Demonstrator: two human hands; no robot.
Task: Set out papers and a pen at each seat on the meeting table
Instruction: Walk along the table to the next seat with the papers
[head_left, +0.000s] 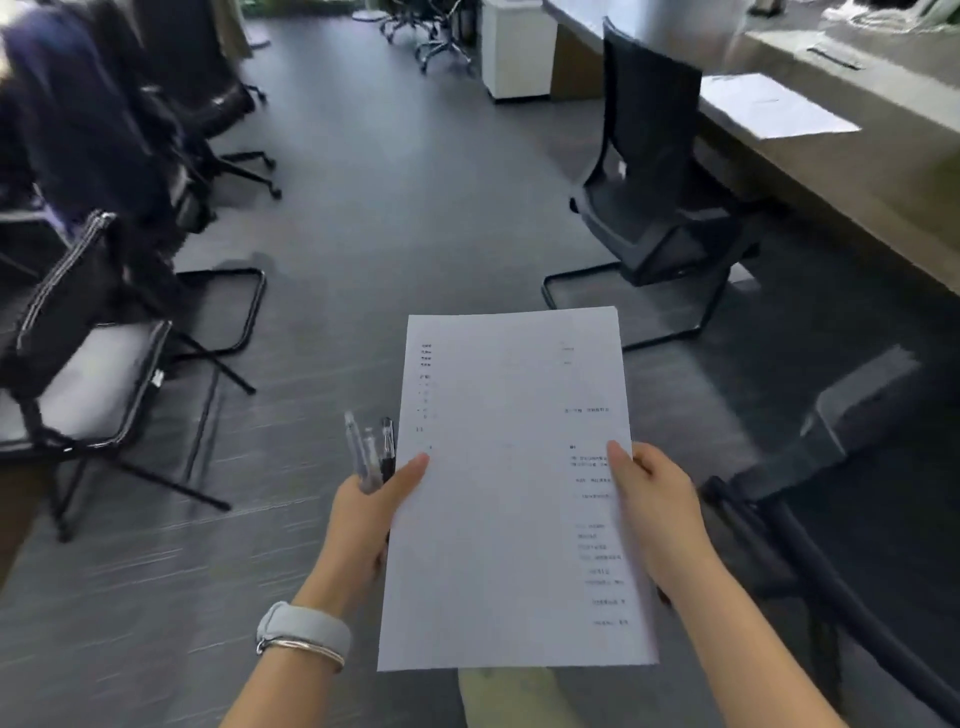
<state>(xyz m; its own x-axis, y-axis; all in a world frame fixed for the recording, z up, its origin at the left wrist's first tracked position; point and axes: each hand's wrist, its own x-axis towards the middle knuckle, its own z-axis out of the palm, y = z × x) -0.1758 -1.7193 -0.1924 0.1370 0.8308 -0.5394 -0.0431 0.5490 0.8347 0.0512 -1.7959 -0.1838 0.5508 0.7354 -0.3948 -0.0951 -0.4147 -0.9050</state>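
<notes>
Between hands: papers (511, 483), left hand (371, 512) also gripping pens (371, 454), right hand (657, 506) pinching edge.

Three pens (371, 457); two hands (363, 514)

A white printed stack of papers (511, 488) is held out flat above the floor, gripped at both side edges; a few pens (371, 454) stand bunched at its left edge; another sheet (774, 106) lies flat on the meeting table (857, 171), a dark pen (835, 58) beyond it.
</notes>
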